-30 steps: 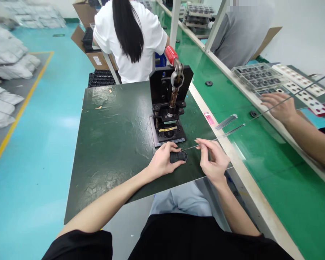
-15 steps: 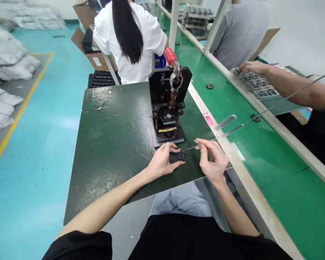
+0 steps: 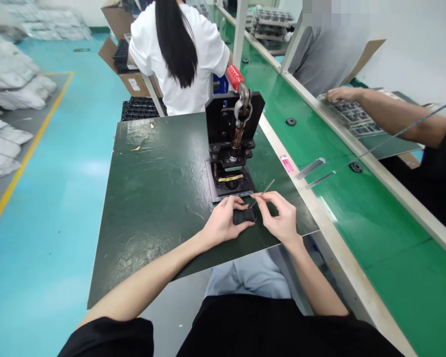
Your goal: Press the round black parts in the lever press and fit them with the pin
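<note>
My left hand (image 3: 223,223) rests on a dark green mat (image 3: 152,198), its fingers closed around a small black oval part (image 3: 245,215). My right hand (image 3: 278,218) pinches a thin metal rod (image 3: 264,190) between thumb and fingers. The rod's lower end reaches the black part, and the contact point is hard to make out. Just beyond both hands stands a black bench press (image 3: 230,144) with a red-gripped lever, and neither hand touches it.
A co-worker's arm (image 3: 394,119) reaches over a clear tray of dark parts (image 3: 353,116) on the green bench to my right. Thin metal rods (image 3: 310,168) and a pink label (image 3: 287,163) lie nearer. Another person in white (image 3: 178,59) stands ahead.
My right hand has moved left, closer to the black part, and the rod now slants up and to the right. The co-worker's hand is still at the tray.
</note>
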`<control>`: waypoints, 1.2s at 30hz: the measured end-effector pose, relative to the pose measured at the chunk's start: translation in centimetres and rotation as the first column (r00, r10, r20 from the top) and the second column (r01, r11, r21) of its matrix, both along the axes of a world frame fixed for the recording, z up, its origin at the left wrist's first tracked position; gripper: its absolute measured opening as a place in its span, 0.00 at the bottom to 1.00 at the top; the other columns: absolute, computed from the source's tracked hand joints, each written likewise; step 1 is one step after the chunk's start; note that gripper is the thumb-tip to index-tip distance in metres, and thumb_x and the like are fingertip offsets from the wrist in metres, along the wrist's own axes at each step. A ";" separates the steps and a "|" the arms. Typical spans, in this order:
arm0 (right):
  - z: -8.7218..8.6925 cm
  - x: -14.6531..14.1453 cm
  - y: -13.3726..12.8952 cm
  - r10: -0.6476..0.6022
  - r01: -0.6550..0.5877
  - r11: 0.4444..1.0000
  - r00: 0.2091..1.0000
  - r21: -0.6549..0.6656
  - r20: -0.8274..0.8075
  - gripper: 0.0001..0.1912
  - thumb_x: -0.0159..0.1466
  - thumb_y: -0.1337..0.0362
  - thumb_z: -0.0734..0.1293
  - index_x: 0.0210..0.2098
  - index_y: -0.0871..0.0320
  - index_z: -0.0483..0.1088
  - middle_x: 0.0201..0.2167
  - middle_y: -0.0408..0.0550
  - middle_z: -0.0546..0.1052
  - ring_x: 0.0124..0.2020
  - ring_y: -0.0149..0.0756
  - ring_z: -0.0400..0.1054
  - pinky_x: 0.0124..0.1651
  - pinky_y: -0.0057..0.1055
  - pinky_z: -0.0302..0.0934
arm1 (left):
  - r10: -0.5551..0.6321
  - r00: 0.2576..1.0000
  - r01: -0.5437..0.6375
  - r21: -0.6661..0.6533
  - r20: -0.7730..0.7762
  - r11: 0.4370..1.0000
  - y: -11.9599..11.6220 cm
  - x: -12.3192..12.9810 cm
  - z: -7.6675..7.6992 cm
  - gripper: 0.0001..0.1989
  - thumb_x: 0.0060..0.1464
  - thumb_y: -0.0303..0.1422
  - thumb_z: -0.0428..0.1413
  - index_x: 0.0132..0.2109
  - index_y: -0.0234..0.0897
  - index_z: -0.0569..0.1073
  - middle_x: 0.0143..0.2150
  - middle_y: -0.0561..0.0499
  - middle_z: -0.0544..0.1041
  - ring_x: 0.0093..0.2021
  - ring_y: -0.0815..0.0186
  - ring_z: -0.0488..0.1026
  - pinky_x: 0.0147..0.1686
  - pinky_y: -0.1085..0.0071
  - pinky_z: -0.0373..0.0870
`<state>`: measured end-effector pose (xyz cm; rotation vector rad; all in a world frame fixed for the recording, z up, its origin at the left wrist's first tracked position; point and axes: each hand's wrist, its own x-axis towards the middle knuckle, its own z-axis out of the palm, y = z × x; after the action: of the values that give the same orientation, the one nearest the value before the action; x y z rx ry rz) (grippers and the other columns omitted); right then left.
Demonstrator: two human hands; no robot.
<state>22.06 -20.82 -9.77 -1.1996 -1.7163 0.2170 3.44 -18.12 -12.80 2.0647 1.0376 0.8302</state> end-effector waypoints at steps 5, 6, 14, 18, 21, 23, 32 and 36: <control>-1.3 0.4 0.1 0.057 -0.057 0.998 0.997 -0.002 0.050 0.08 0.71 0.69 0.65 0.34 0.55 0.69 0.34 0.50 0.80 0.36 0.37 0.76 0.40 0.36 0.73 | 0.008 1.000 -0.008 -0.006 -0.003 1.000 -0.1 0.0 0.0 0.24 0.48 0.38 0.72 0.47 0.42 0.69 0.50 0.46 0.79 0.52 0.55 0.79 0.53 0.57 0.78; -1.5 0.5 0.1 0.056 -0.057 0.998 0.997 0.004 0.053 0.08 0.71 0.70 0.65 0.34 0.55 0.68 0.33 0.50 0.79 0.36 0.37 0.76 0.40 0.36 0.72 | 0.008 1.000 -0.008 -0.008 -0.008 1.000 -0.1 0.0 0.0 0.24 0.48 0.38 0.72 0.47 0.42 0.69 0.50 0.46 0.78 0.52 0.55 0.79 0.53 0.57 0.78; -1.6 0.4 0.1 0.118 -0.120 0.992 0.992 0.032 0.047 0.09 0.70 0.72 0.65 0.34 0.55 0.67 0.31 0.47 0.77 0.34 0.36 0.75 0.38 0.34 0.71 | -0.013 1.000 0.014 0.055 -0.011 0.998 -0.1 -0.2 -0.2 0.23 0.50 0.38 0.71 0.47 0.41 0.68 0.50 0.46 0.77 0.52 0.54 0.79 0.52 0.56 0.79; -1.6 0.0 0.2 0.156 -0.157 0.987 0.987 0.021 0.037 0.08 0.71 0.71 0.64 0.35 0.54 0.67 0.32 0.48 0.78 0.35 0.37 0.75 0.39 0.35 0.72 | -0.012 1.000 0.013 0.086 -0.006 0.996 0.0 -0.2 -0.4 0.23 0.50 0.38 0.71 0.47 0.42 0.67 0.50 0.46 0.77 0.51 0.54 0.79 0.51 0.56 0.79; -1.8 0.0 0.1 0.155 -0.156 0.988 0.987 0.003 0.033 0.08 0.70 0.72 0.64 0.34 0.54 0.67 0.31 0.48 0.78 0.33 0.37 0.74 0.37 0.36 0.71 | -0.015 1.000 0.014 0.100 0.006 0.995 0.0 -0.1 -0.5 0.24 0.51 0.37 0.70 0.48 0.42 0.66 0.49 0.46 0.77 0.51 0.55 0.79 0.50 0.56 0.79; -1.9 0.1 0.1 0.149 -0.148 0.989 0.988 -0.011 0.033 0.09 0.70 0.71 0.64 0.34 0.54 0.67 0.30 0.48 0.77 0.33 0.37 0.74 0.37 0.35 0.71 | -0.015 1.000 0.014 0.100 0.012 0.995 -0.1 -0.1 -0.5 0.23 0.51 0.38 0.70 0.47 0.41 0.66 0.49 0.46 0.77 0.50 0.55 0.79 0.50 0.57 0.79; -2.1 0.5 0.2 -0.037 0.005 0.994 0.951 -0.106 -0.306 0.11 0.73 0.62 0.64 0.33 0.55 0.67 0.34 0.50 0.81 0.34 0.36 0.77 0.39 0.35 0.73 | 0.000 1.000 -0.001 0.080 0.008 0.997 0.2 0.0 -0.8 0.23 0.50 0.39 0.71 0.47 0.40 0.70 0.49 0.46 0.77 0.49 0.55 0.79 0.50 0.57 0.79; -2.2 1.2 0.3 -0.304 0.325 0.944 0.795 -0.054 -0.525 0.12 0.70 0.55 0.68 0.35 0.57 0.70 0.38 0.52 0.81 0.32 0.34 0.74 0.34 0.33 0.71 | 0.005 1.000 -0.005 0.075 0.001 0.997 0.2 0.0 -0.8 0.23 0.49 0.40 0.72 0.46 0.41 0.70 0.50 0.46 0.79 0.51 0.54 0.80 0.51 0.56 0.80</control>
<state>23.26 -20.51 -12.01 -1.2362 -1.0179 0.2786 3.41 -17.93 -13.56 2.1247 1.0259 0.8854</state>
